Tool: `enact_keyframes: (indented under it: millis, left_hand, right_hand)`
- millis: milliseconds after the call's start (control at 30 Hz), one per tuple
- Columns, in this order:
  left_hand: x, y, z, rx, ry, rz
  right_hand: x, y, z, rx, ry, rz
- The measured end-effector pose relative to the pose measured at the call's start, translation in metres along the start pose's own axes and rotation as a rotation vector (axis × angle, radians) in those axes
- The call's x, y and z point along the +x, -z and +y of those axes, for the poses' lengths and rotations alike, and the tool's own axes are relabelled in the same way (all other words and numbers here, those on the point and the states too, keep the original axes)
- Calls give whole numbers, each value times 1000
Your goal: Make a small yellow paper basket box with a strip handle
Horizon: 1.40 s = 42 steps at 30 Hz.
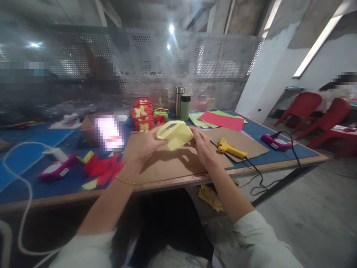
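Observation:
Between my two hands is a pale yellow folded paper box (178, 136) with a handle-like strip, lifted above the brown cardboard sheet (164, 165). My left hand (149, 143) grips its left side, fingers closed on the paper. On the opposite side, my right hand (202, 143) pinches the edge near a corner. To the right of my right hand lies a yellow glue gun (231, 149) on another cardboard piece (245, 143). Red paper scraps (103, 167) lie left of my left wrist.
Small red paper boxes with yellow bows (142, 113) are stacked at the back, beside a green one (161, 114). Two flasks (185, 107) stand there. Coloured paper sheets (223, 121), purple power strips (276, 142), a lit phone (109, 132) and cables surround the work area.

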State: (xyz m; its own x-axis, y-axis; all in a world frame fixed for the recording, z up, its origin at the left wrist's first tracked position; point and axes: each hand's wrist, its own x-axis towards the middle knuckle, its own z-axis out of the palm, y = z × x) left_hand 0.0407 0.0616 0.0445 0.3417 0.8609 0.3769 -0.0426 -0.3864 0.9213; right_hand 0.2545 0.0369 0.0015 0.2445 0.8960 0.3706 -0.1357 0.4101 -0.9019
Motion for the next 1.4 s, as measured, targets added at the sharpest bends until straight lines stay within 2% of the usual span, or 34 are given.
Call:
enact_keyframes:
  millis: [100, 200, 333, 400, 533, 600, 700, 933, 1067, 1200, 1300, 1400]
  left_hand:
    - [5, 4, -5, 121, -99, 85]
    - [10, 9, -15, 399, -369, 242]
    - [11, 9, -27, 847, -685, 302]
    - [7, 6, -28, 1022, -796, 274]
    - [-3, -2, -23, 1204, -970, 68]
    - [-6, -5, -21, 1252, -998, -15]
    - [-8, -9, -21, 1282, -1002, -73]
    - [-14, -25, -21, 1344, -1135, -74]
    - [-19, -30, -18, 1336, -1127, -131]
    - [-19, -27, -23, 1278, -1119, -205]
    - [-14, -24, -30, 1143, -1061, -99]
    - [-5, -26, -34, 939, -847, 88]
  right_hand:
    - [3, 2, 4, -40, 20, 33]
    - [6, 3, 9, -39, 14, 45]
    - [7, -2, 12, 95, -92, -58]
    - [8, -4, 11, 148, -114, -103]
    - [9, -6, 5, 214, -96, -159]
    - [7, -7, 2, 233, -56, -161]
    - [5, -7, -2, 232, -19, -108]
    - [5, -8, -4, 225, -89, 48]
    - [5, -7, -3, 231, -91, 78]
    - [5, -6, -3, 190, -61, 84]
    - [3, -6, -5, 19, 73, 102]
    - [0, -10, -6, -188, 228, 72]
